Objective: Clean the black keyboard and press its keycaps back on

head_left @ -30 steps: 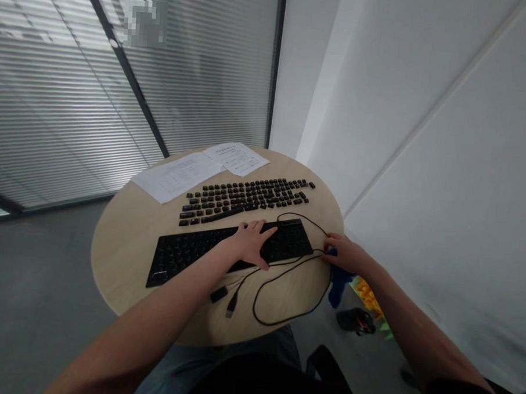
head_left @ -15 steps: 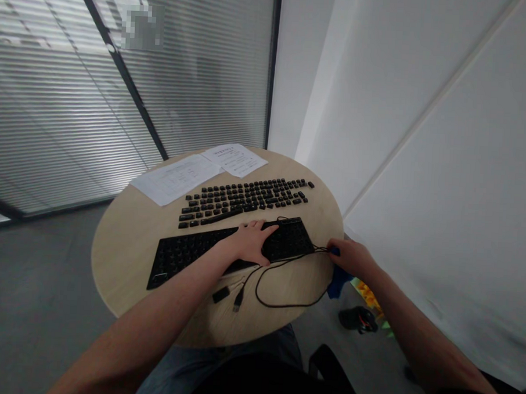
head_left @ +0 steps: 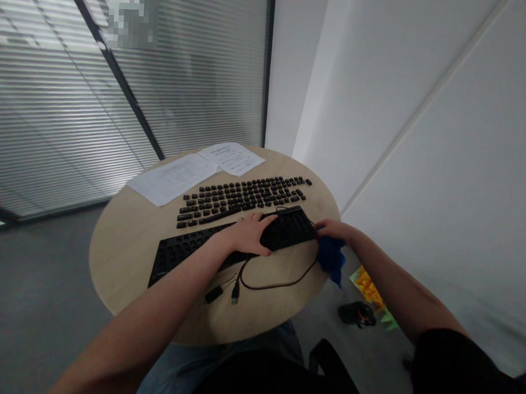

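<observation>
A black keyboard base [head_left: 182,248] without its keycaps lies across the round table. My left hand [head_left: 249,232] rests on its middle with fingers spread. At the base's right end, my right hand [head_left: 331,229] is closed on a blue cloth [head_left: 331,258], which hangs over the table's right edge. The black cable [head_left: 280,286] loops in front of the base, and its USB plug [head_left: 235,293] lies near the front. Loose black keycaps [head_left: 245,195] stand in rows behind the base.
Printed papers [head_left: 174,177] lie at the back left of the round table [head_left: 116,260]. A small black piece [head_left: 214,294] is beside the plug. On the floor to the right are a dark object [head_left: 356,313] and something yellow [head_left: 369,287]. A white wall rises at the right.
My right hand has moved left and up to the base's right end, bringing the blue cloth. The right end of the base has shifted back slightly, and the cable loop has changed shape.
</observation>
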A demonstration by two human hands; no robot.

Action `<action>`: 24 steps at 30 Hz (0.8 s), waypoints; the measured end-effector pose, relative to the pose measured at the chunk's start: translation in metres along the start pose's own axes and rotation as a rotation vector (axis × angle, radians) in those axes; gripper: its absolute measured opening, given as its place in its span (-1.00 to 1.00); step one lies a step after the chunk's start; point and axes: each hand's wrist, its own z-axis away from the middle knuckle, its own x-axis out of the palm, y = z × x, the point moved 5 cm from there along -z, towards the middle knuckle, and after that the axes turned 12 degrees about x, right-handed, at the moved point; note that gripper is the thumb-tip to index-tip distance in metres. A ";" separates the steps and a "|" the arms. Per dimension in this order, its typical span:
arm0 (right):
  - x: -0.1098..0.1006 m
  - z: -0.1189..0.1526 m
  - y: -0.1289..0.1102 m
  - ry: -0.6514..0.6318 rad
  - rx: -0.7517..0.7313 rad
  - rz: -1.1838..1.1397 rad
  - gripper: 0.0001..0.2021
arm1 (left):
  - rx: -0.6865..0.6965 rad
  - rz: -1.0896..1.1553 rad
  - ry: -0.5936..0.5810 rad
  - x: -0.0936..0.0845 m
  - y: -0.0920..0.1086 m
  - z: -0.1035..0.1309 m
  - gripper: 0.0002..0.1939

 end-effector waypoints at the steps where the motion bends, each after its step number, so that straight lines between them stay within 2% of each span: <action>1: 0.000 -0.001 0.000 -0.045 -0.007 -0.030 -0.75 | -0.005 0.001 -0.002 0.001 -0.001 0.000 0.18; 4: 0.001 -0.001 0.000 -0.142 -0.039 -0.115 -0.59 | -0.009 0.012 0.003 0.003 -0.004 -0.001 0.19; 5: -0.001 -0.001 0.001 -0.121 -0.048 -0.108 -0.51 | -0.009 0.017 0.007 0.003 -0.005 -0.001 0.19; 9: -0.014 0.003 0.009 0.192 -0.065 0.088 -0.22 | -0.002 0.022 0.032 -0.001 -0.006 0.001 0.19; 11: -0.016 0.004 0.013 0.259 -0.055 0.145 -0.24 | 0.002 0.022 0.041 -0.005 -0.005 0.003 0.18; 15: -0.016 0.004 0.017 0.175 -0.007 0.182 -0.64 | 0.003 0.032 0.048 -0.010 -0.003 0.004 0.19; 17: -0.017 0.005 0.016 0.114 0.002 0.166 -0.74 | 0.010 0.033 0.056 -0.011 -0.003 0.003 0.18; 20: -0.017 0.005 0.011 0.005 -0.004 0.100 -0.70 | 0.025 0.032 0.063 -0.010 -0.003 0.002 0.18; 24: -0.005 0.003 0.007 -0.172 -0.025 0.009 -0.63 | 0.014 0.031 0.051 -0.007 -0.003 0.001 0.19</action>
